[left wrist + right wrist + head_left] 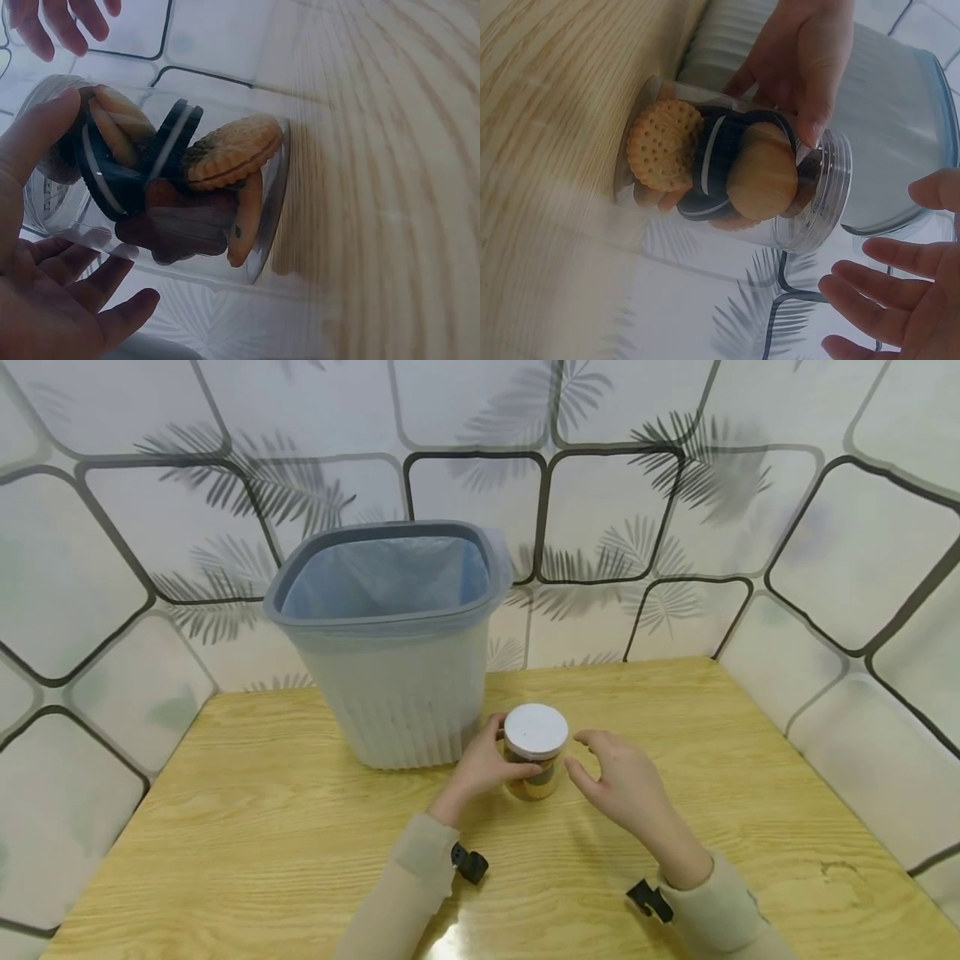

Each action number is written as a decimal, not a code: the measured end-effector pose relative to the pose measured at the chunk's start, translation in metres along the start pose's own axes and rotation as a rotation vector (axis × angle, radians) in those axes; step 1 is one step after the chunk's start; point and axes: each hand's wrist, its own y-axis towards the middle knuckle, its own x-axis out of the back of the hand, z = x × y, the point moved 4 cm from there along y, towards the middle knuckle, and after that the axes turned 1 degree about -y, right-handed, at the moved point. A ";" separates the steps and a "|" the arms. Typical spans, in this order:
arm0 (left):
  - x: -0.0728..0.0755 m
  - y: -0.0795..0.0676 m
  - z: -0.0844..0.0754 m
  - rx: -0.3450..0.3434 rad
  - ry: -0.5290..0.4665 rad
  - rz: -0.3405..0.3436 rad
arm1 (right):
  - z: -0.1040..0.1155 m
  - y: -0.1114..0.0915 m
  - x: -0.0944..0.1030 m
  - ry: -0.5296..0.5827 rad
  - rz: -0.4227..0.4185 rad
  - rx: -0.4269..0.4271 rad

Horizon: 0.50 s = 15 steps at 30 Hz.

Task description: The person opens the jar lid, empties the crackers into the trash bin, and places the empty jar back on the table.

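Observation:
A clear jar of cookies (537,787) stands upright on the wooden table, its round top (536,729) looking white from the head view. My left hand (483,766) grips it from the left near the top, thumb in front and fingers behind. Through the wall in the right wrist view, a round yellow biscuit (662,146) shows beside dark sandwich cookies (717,154). A ridged sandwich biscuit (236,150) appears in the left wrist view. To the jar's right, my right hand (628,785) is held apart from it, fingers loosely bent and holding nothing.
A white ribbed trash bin (397,693) with a blue-grey rim and a bag liner stands just behind and left of the jar. Patterned panels (600,518) enclose the wooden table (247,827) at the back and sides.

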 end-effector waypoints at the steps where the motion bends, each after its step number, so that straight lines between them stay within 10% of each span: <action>1: 0.001 -0.001 0.000 -0.002 0.008 0.000 | 0.001 0.000 0.000 0.003 0.000 0.001; 15: 0.015 -0.024 0.002 0.021 0.036 -0.022 | 0.004 0.000 -0.003 0.006 0.021 0.011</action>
